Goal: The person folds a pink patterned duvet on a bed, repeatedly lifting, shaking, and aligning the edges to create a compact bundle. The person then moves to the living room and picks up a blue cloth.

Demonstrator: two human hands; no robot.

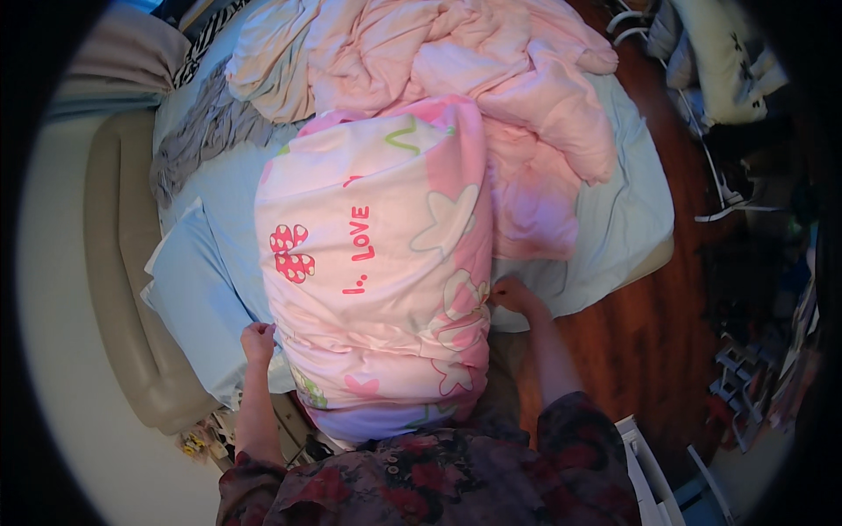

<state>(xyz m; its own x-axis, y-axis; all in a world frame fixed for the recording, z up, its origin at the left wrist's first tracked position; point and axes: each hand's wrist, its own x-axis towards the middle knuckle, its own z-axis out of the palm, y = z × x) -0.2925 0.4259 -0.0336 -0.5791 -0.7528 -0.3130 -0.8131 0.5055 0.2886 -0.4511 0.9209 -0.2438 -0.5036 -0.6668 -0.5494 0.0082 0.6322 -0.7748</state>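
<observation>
A pink and white printed blanket (395,263), bulky and partly folded, lies on the bed before me and hangs down to my body. At its left edge my left hand (258,342) pinches a bit of the pale fabric. My right hand (512,294) grips the blanket's right edge, fingers curled in against it. The print shows red lettering, a red dotted bow and flower outlines. Both hands are about level with the blanket's lower half.
A rumpled pink quilt (427,59) covers the far side of the bed. Blue pillows (204,289) and a grey cloth (210,125) lie at left, beside the beige padded headboard (125,276). Wooden floor (631,368), a clothes rack with white hangers (714,164) and clutter are on the right.
</observation>
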